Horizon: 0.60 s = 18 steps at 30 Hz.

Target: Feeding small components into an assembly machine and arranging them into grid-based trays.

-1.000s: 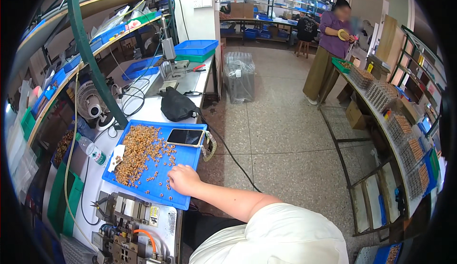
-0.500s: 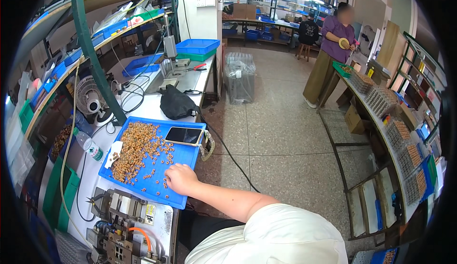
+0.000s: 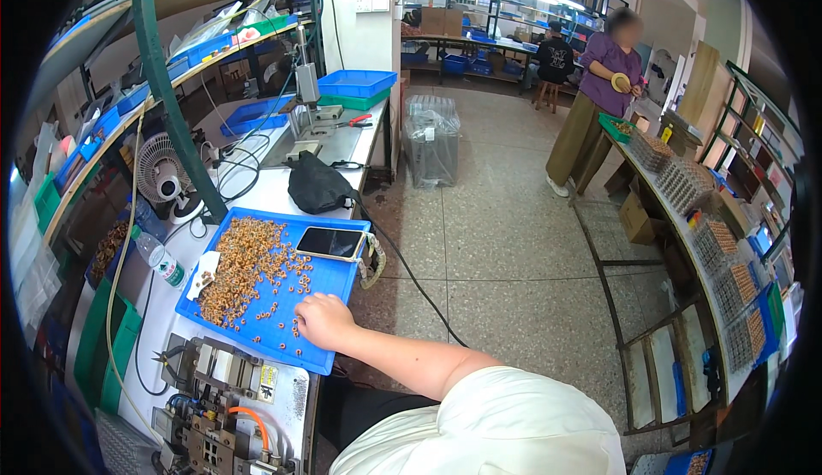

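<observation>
My right hand rests at the near right of a blue tray, with its fingers curled downward and closed. What the fingertips hold, if anything, is hidden beneath the hand. A heap of small brass-coloured rings covers the tray's left and middle, and some loose ones are scattered close to my fingers. A white scrap with a few rings on it lies at the heap's left edge. In the tray's far right corner is a phone with a strap. My left hand is out of view.
Near the tray stand a metal machine fixture with an orange hose, a plastic bottle and a black bag. A fan is behind the green post. Across the aisle, a person stands by a bench of stacked trays.
My right hand stays almost in place, still curled over the tray. The view has shifted slightly. Across the aisle, the standing person's stance has changed a little.
</observation>
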Each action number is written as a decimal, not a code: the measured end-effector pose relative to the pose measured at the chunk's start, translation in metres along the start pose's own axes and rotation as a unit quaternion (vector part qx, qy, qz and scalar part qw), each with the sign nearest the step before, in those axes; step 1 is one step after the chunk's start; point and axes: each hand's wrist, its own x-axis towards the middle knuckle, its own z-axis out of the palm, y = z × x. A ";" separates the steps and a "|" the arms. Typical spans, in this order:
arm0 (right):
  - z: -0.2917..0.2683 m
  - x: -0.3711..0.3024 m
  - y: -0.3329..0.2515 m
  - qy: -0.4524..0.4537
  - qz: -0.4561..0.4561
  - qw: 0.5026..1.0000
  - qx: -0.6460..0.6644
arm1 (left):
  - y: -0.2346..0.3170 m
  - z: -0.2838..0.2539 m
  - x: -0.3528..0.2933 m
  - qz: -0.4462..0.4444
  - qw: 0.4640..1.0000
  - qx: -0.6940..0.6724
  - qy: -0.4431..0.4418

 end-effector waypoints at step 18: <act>-0.003 0.000 -0.002 -0.010 0.003 1.000 -0.007 | -0.006 0.004 -0.002 0.013 0.999 -0.004 -0.043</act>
